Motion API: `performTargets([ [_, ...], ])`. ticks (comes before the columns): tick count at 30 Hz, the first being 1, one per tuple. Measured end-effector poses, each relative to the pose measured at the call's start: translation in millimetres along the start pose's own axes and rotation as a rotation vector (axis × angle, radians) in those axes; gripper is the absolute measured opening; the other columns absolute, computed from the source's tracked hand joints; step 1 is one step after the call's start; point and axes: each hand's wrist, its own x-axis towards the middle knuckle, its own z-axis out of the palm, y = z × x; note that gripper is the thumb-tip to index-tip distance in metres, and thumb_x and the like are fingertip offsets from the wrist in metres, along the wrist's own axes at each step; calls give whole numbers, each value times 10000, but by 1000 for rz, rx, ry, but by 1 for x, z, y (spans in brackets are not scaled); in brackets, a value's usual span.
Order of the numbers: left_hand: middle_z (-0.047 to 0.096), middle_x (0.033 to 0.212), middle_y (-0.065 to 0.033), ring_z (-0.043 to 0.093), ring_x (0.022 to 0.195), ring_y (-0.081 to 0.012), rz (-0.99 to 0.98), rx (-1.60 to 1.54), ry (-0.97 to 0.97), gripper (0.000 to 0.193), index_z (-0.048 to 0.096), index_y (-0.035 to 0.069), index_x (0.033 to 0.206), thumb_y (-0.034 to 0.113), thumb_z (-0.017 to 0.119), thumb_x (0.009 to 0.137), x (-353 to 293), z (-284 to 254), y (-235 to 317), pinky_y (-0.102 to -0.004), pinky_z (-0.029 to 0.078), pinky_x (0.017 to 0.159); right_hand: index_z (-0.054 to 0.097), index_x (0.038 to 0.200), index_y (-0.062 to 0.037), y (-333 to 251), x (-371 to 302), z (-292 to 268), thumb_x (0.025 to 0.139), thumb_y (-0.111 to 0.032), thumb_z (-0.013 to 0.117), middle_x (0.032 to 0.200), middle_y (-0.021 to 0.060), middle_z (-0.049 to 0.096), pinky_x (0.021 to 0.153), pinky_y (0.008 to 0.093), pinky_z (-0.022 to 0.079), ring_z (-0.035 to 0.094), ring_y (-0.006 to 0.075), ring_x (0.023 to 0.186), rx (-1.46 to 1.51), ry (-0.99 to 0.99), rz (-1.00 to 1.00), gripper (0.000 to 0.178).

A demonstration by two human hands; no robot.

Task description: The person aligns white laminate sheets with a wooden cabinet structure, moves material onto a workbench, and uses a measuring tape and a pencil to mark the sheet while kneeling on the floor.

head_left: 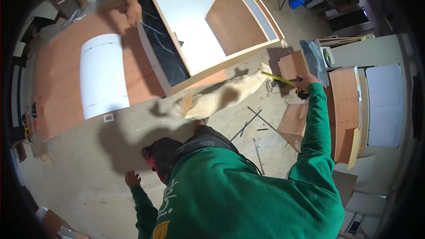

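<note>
My right hand point(306, 80) is stretched out to the right, closed around a tape measure point(302, 94) with a dark case. Its yellow blade is partly out and points left, toward a pale dog point(230, 95) on the floor in front of me. Down at the left, my left hand point(133, 179) hangs over the floor with its fingers apart, holding nothing. Beyond the dog lies a large wooden cabinet box point(237, 22) with a white inside and a black panel point(164, 40) along its left side. Another person's hand point(134, 13) touches or nearly touches that panel's far corner.
A brown plywood sheet point(57, 77) bearing a white panel point(104, 73) lies to the left. Thin dark strips point(243, 128) are scattered on the floor near a wooden box point(293, 121). Wood boards point(344, 106) stand at the right, and a blue container point(296, 1) is farther back.
</note>
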Motion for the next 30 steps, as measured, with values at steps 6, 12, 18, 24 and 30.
performTargets([
  [6,642,1142,-184,607,1070,-350,1209,771,108,253,657,8,1129,203,605,976,-108,262,91,-457,486,952,716,1221,-74,109,105,-39,751,-439,790,1164,200,716,972,396,542,694,308,1106,-194,-68,268,600],
  [12,617,1175,-172,566,1125,-364,1515,349,-227,158,680,29,1051,115,674,919,-183,470,236,-447,440,982,717,1233,-96,109,183,-72,742,-459,769,1097,159,745,894,395,566,726,276,990,-237,-74,207,613],
  [18,616,1154,-153,569,1101,-362,1504,463,-206,179,674,60,1082,191,635,966,-138,612,263,-442,452,971,759,1111,-79,139,252,-76,758,-518,793,968,141,756,790,402,562,732,256,873,-276,-9,164,564],
  [24,610,1220,-160,566,1151,-380,1189,647,78,400,671,63,1162,418,565,1011,-107,706,209,-479,469,1009,695,1265,-95,113,361,-78,766,-496,786,1143,179,731,917,376,547,708,290,1037,-486,-108,24,647],
  [30,543,1225,-125,544,1203,-328,1188,726,467,391,556,91,1197,245,717,876,-132,719,204,-478,520,946,696,1254,-51,109,455,-76,783,-478,770,1134,164,738,894,363,547,713,251,980,-644,-126,-117,640],
])
